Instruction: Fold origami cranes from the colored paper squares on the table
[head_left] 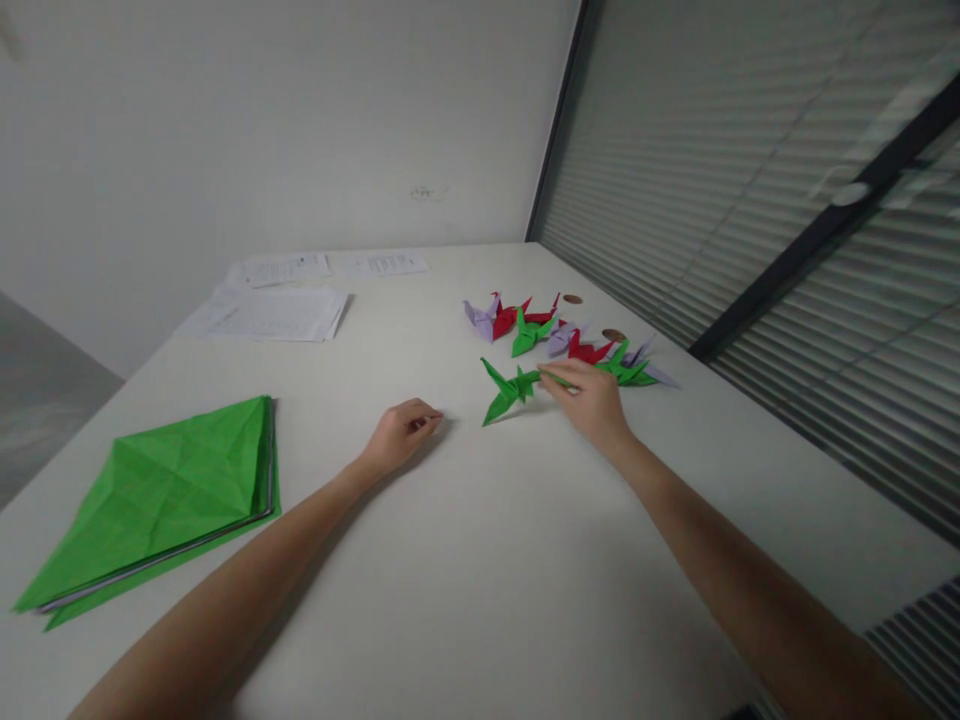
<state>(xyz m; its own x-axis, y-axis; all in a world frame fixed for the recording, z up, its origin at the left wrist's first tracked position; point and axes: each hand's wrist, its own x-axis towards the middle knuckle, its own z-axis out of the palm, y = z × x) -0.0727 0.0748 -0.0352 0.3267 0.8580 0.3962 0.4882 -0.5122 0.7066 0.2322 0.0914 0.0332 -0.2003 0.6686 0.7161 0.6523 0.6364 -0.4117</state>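
Observation:
My right hand pinches a green paper crane by one of its ends. The crane hangs tilted just over the white table, its points spread to the left of my fingers. To the left, my left hand rests on the tabletop with its fingers curled closed, and nothing shows in them. Behind my right hand is a group of folded cranes: a lilac crane, a red crane, a green crane and several others. My right fingers partly overlap the nearest ones.
A stack of creased green paper sheets lies at the left, with darker edges showing between layers. Printed white papers are spread at the far left. Two round brown spots mark the table by the window blinds on the right.

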